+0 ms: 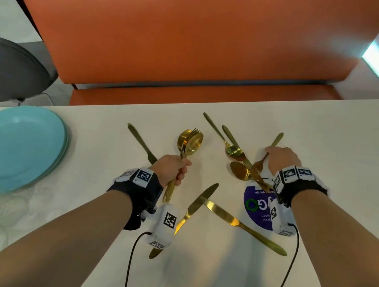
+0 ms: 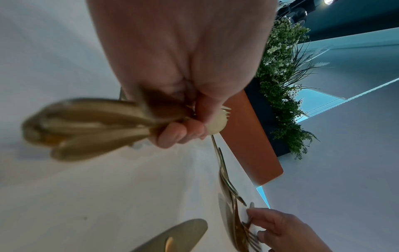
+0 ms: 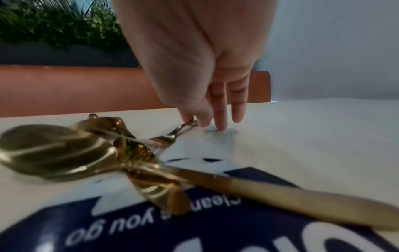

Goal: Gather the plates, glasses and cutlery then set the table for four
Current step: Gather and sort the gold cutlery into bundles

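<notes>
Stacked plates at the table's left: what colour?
Light turquoise blue plates; clearest in the head view.

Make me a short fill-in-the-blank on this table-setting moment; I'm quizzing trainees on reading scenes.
1. The left hand grips a bundle of gold spoons and forks by their ____.
2. The right hand pinches the handle of a gold ____ lying on the white table.
3. The stack of round plates at the table's left end is light ____.
4. Behind the table stands a bench upholstered in ____.

Missing words: handles; fork; blue; orange
</notes>
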A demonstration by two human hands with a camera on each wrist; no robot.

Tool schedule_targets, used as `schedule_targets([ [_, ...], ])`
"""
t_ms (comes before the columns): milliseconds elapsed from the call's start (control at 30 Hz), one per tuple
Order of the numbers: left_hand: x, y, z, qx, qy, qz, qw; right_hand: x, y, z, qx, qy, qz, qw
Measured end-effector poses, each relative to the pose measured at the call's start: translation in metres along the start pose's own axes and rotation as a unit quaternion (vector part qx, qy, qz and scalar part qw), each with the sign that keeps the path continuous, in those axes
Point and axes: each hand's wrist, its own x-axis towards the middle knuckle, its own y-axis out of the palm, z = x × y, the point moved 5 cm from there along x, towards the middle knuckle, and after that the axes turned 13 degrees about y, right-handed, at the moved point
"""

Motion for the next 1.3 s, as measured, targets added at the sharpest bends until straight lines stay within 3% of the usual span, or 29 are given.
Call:
schedule_targets([
  [133,-0.003,0.002,0.001,0.008,0.014,0.014,1.0,-0.003,-0.002,-0.01,-0.031,-0.014,-0.046,0.998],
  [567,-0.019,0.016,-0.005,0.046,0.031,0.034,0.998,-0.04,0.004,-0.047,-0.11,-0.027,-0.023,0.993],
  [700,-0.027,0.025,-0.01,0.05,0.033,0.055,0.997,-0.056,-0.008,-0.047,-0.057,-0.013,-0.04,0.997],
  [800,-0.034,0.031,-0.013,0.028,0.028,0.074,0.996,-0.073,-0.022,-0.032,0.069,-0.011,-0.034,0.997],
  [867,-0.039,0.036,-0.015,0.021,0.025,0.082,0.996,-0.088,-0.025,-0.014,0.197,-0.024,0.02,0.98],
  [933,-0.04,0.038,-0.016,0.016,0.033,0.08,0.996,-0.108,-0.021,0.01,0.313,-0.034,0.13,0.94],
  [1033,-0.047,0.04,-0.021,0.036,0.046,0.082,0.995,-0.13,-0.006,0.044,0.385,-0.045,0.249,0.888],
  [1133,-0.052,0.036,-0.018,0.092,0.046,0.091,0.991,-0.137,0.013,0.068,0.425,-0.052,0.279,0.859],
  [1300,-0.057,0.026,-0.017,0.051,0.033,0.092,0.994,-0.143,0.026,0.081,0.498,-0.036,0.279,0.82],
])
